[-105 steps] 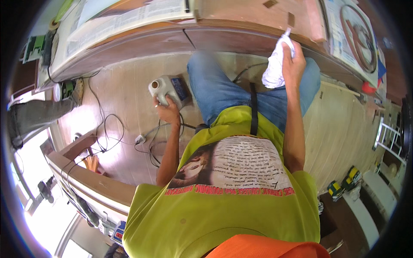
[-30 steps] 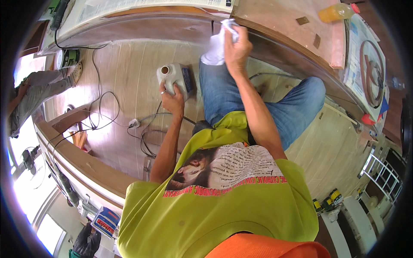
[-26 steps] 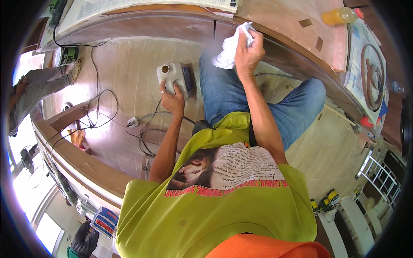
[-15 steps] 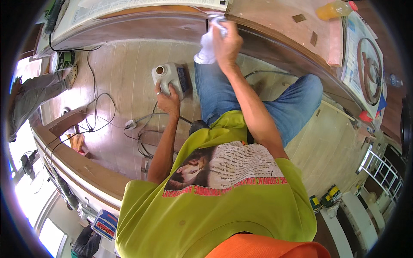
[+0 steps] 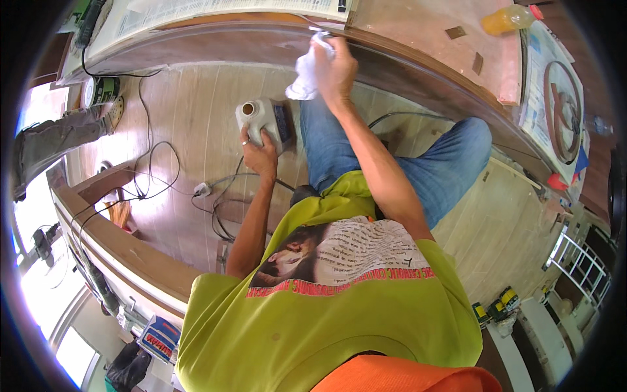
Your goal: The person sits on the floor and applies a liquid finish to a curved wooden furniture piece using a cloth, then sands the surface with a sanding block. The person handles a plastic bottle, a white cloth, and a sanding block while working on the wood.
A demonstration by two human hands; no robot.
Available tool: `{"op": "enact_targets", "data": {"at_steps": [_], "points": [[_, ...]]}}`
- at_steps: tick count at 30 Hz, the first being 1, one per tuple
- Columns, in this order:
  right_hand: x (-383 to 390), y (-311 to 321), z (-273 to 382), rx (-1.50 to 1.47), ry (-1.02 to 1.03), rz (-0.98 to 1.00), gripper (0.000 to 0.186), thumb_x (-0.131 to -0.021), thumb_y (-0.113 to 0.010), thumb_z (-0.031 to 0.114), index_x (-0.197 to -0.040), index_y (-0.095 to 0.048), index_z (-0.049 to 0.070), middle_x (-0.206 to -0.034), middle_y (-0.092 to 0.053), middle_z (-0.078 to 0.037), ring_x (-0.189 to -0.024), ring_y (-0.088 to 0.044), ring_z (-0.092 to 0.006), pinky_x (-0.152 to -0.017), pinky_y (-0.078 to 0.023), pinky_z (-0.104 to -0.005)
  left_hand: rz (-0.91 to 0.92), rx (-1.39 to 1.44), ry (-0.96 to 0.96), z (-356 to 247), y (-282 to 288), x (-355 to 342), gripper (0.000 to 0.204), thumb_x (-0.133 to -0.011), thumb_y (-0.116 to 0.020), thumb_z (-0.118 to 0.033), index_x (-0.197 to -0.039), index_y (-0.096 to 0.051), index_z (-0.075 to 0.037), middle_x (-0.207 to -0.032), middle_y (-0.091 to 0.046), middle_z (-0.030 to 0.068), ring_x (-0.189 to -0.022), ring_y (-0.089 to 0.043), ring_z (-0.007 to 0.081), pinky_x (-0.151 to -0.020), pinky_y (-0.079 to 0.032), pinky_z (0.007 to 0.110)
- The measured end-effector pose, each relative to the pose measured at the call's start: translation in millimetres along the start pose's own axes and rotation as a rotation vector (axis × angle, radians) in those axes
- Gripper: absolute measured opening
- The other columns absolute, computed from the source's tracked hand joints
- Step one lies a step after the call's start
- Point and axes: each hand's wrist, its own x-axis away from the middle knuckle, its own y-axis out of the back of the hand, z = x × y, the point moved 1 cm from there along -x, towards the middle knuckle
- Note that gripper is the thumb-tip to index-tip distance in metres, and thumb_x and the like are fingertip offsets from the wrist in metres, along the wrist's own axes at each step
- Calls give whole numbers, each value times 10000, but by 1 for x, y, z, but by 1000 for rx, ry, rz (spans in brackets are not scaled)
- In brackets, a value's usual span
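My left hand [image 5: 261, 155] grips a pale grey jug [image 5: 268, 117] by its near side. The jug's spout is uncapped and faces up; a dark label shows on its right side. A white cloth [image 5: 304, 75] is bunched in my right hand [image 5: 336, 68], held at the edge of the long brown wooden panel [image 5: 235, 44]. The cloth's loose end hangs down over my jeans at the knee. My right fingertips are partly hidden by the cloth and hand.
Black cables [image 5: 149, 157] trail over the wood-look floor, with a white plug [image 5: 202, 189] among them. A wooden frame [image 5: 130, 251] lies at left, near another person's leg [image 5: 59, 144]. A bottle of orange liquid [image 5: 506, 19] and a coiled brown strip [image 5: 555, 111] are at upper right.
My right hand and the cloth have shifted left along the panel's edge. The jug stays in my left hand, nearly in place. The other person's leg has moved slightly.
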Motion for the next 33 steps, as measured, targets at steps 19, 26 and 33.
{"op": "enact_targets", "data": {"at_steps": [19, 26, 33], "points": [[-38, 136, 29, 535, 276, 59, 244, -929, -754, 227, -1060, -735, 23, -930, -707, -128, -812, -681, -251, -733, -518, -363, 34, -58, 62, 1, 2, 1, 514, -899, -744, -286, -1356, -597, -103, -1168, -718, 207, -1006, -701, 416, -856, -536, 481], [-46, 88, 30, 810, 616, 114, 185, -896, -766, 248, -1053, -767, 150, -1040, -733, -57, -902, -667, -310, -789, -501, -463, -9, -47, -16, 3, 2, -1, 507, -885, -755, -277, -1341, -603, -116, -1082, -731, 222, -927, -713, 425, -794, -548, 487], [-54, 157, 45, 863, 326, 329, 185, -957, -688, 204, -1097, -736, 92, -1062, -702, -111, -933, -681, -314, -789, -542, -416, -16, -29, 2, 1, 2, -1, 494, -878, -761, -256, -1334, -613, -134, -1053, -738, 221, -891, -717, 425, -762, -554, 485]]}}
